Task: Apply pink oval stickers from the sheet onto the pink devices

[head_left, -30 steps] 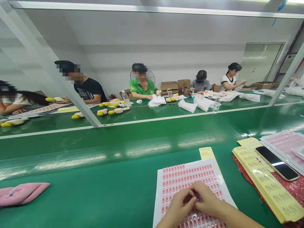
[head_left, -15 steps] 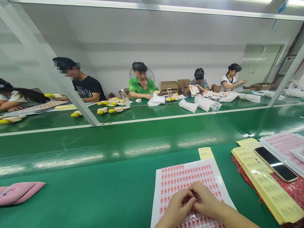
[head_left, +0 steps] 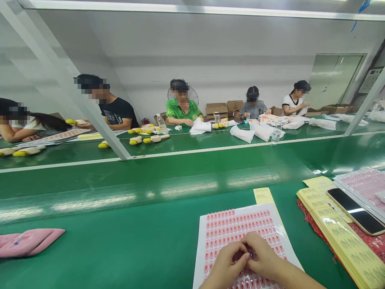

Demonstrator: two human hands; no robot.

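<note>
My left hand (head_left: 226,261) and my right hand (head_left: 261,253) rest over a white sheet (head_left: 201,241) covered in rows of pink oval stickers (head_left: 228,230), each with a small red-orange mark. The fingers of both hands are curled, and their tips meet just above the rows. Whatever lies between the fingertips is hidden or too small to make out. A yellow label sheet (head_left: 262,196) with small print sticks out from beneath the far edge of the white sheet.
To the right, a stack of yellow label sheets (head_left: 333,228) lies beside a phone (head_left: 356,210) on red material. More pink sheets (head_left: 365,186) sit beyond. A folded pink cloth (head_left: 33,243) is at left. Across the green bench, several co-workers sit among yellow-tipped items, white bags and a water bottle (head_left: 276,131).
The view has shifted slightly, so everything appears a little farther right. My hands keep nearly the same pose over the sheet. Across the bench, the co-worker at far right has lowered a sheet.
</note>
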